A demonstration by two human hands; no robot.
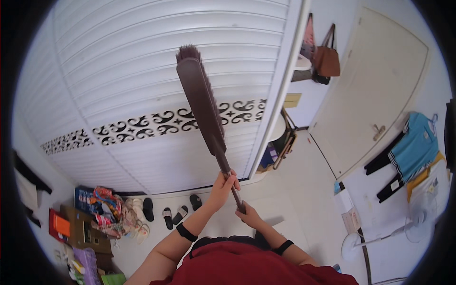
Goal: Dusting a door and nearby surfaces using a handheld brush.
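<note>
Both hands are clamped on the handle of a long brown brush (204,104), one above the other. The left hand (223,185) grips higher up, fingers wrapped fully round the shaft, forearm rising from the lower edge with a black band (186,232) at the wrist. The right hand (248,216) closes on the very end of the handle just below it, also with a dark band at the wrist. The two fists sit close together, nearly touching, so the left hand is the nearer to the brush head.

From the hands the brush runs up and away, its long axis slanting slightly to the person's left. The flat brown back faces the camera, and the bristles show along its right edge and at the tip. The head lies against, or just in front of, the white slatted door panel (142,61); whether the bristles touch it cannot be told. The shaft crosses a band of dark scroll cut-outs (142,124) that runs across the panel.

Below the panel, slippers and sandals (168,211) line the pale floor (304,190), with boxes and a patterned bag (107,213) toward the left. On the right are a plain door (380,85), a brown handbag (327,59) hanging on the wall, and a blue shirt (415,145).
</note>
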